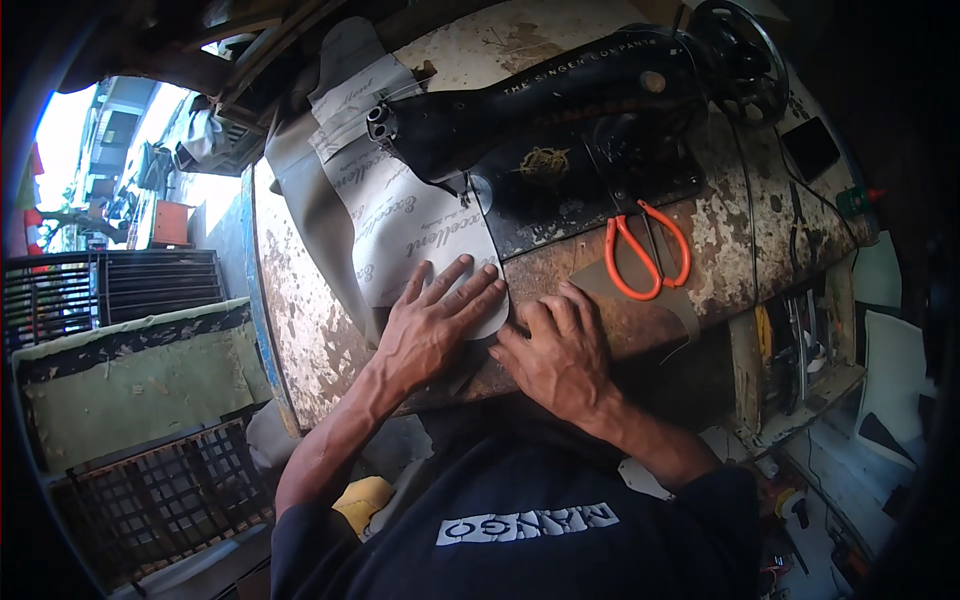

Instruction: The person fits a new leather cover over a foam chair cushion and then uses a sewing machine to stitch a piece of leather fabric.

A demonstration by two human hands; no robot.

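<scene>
My left hand [440,310] lies flat with its fingers spread on a white sheet with repeated grey print [400,225]. This sheet runs back under the head of a black sewing machine [560,95], its near right edge passing beside the needle area. Grey material [312,215] shows along the sheet's left side. Close to the sheet's near corner, my right hand [560,355] rests at the table edge, fingers curled and pressed together. Whatever its fingertips hold is hidden. Right of that hand lies a pair of scissors with orange handles [613,257].
The worn table [310,350] has flaking paint and a curved near edge. A flat brownish piece [595,280] lies under the scissors. At the machine's right end is a handwheel [745,60], with a dark flat object [810,145] nearby. An open wooden compartment [800,375] hangs below right.
</scene>
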